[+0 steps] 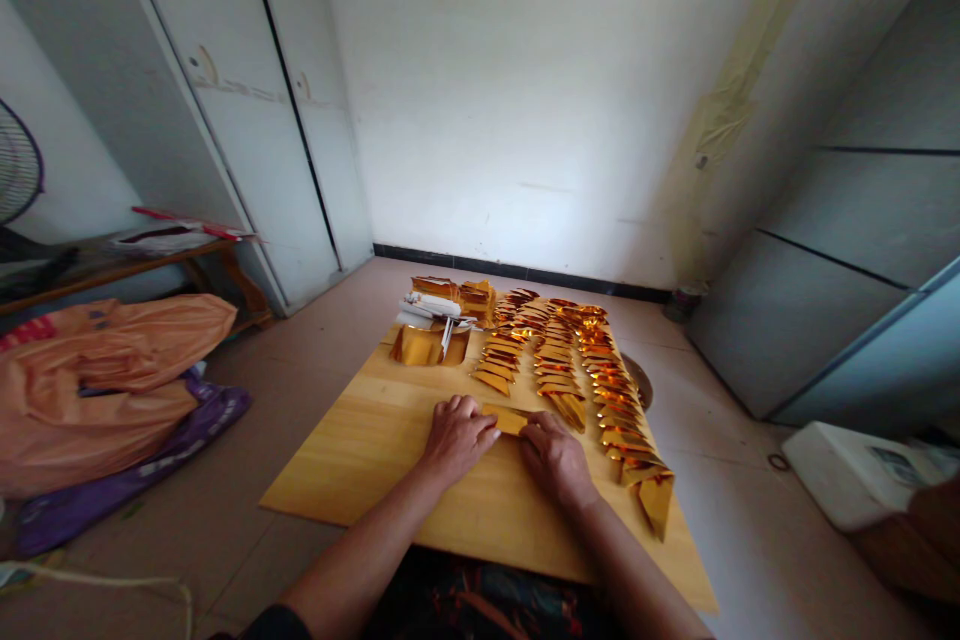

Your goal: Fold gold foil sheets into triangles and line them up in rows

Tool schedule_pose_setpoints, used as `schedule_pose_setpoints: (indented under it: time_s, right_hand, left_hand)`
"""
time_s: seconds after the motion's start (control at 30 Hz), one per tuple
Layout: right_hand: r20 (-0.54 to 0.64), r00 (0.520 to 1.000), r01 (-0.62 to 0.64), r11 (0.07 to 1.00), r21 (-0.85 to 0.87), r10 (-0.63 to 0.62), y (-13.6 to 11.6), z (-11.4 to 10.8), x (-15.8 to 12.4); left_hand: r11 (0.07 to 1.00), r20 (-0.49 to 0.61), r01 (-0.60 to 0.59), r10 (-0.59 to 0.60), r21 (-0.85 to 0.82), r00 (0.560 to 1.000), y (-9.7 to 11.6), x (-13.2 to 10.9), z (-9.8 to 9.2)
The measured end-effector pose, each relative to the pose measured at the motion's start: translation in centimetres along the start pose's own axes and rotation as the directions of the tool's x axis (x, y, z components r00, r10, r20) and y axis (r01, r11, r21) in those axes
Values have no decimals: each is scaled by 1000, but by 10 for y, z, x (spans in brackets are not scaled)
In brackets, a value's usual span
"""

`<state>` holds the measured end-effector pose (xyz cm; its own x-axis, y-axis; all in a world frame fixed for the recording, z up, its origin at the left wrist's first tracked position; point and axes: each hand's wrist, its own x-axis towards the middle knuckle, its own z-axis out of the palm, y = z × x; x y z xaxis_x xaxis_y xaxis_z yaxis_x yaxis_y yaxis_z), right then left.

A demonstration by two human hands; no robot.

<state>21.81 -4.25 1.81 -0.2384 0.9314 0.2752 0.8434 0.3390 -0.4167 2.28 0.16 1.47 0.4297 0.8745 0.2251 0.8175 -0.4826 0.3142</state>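
A small piece of gold foil paper [506,418] lies on the wooden board [375,450] between my two hands. My left hand [457,435] presses on its left end with fingers curled down. My right hand [553,455] pins its right end, fingers bent over the paper. Beyond the hands, several folded gold paper pieces [559,360] lie in overlapping rows running toward the far edge, and one more row [622,420] trails down the right side of the board. A stack of flat gold sheets [424,345] sits at the far left corner.
The board rests on a tiled floor [300,350]. An orange plastic bag [105,380] and a purple bag [150,460] lie at the left. White cabinet doors [247,120] stand behind them. A white box [862,470] sits at the right.
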Motion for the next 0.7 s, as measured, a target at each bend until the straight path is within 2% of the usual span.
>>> schedule_pose_setpoints:
  time_s: [0.13,0.23,0.4,0.53,0.7]
  right_hand:
    - [34,985,-168,985,26,167,-1,-2,10]
    - [41,954,-298,954,15,297,-3,0,17]
    - [5,900,-435,900,-39,435,-7,7,26]
    - [-3,878,-476,874,-94,478,-10,9,30]
    - [-8,884,-462,873,-158,466,-12,9,30]
  left_hand:
    - [999,0,35,-35,-11,999,-2,8,3]
    - [997,13,79,-80,11,997,-2,16,5]
    - [986,20,168,-167,-8,986,1,28,6]
    - [978,19,210,-210,-10,977,0,30,4]
    - [970,36,243,-244,18,969,0,28,2]
